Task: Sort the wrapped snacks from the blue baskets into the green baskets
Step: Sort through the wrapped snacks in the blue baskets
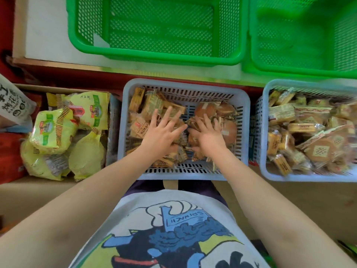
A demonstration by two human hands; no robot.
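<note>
Both hands, left (161, 130) and right (207, 132), lie spread on snacks (146, 113) in the blue basket (185, 176), grasping nothing; scooping loosely toward the green basket (154, 53) at twelve o'clock risks spills.

White bag (13, 101) at left edge: large black Chinese characters, "手工" on top, rest cut off. Shirt graphic (185, 217): "SDINKII", upside down, uncertain. Yellow-green packets (58, 130), wrapped snacks (143, 130): print blurred, unreadable.
</note>
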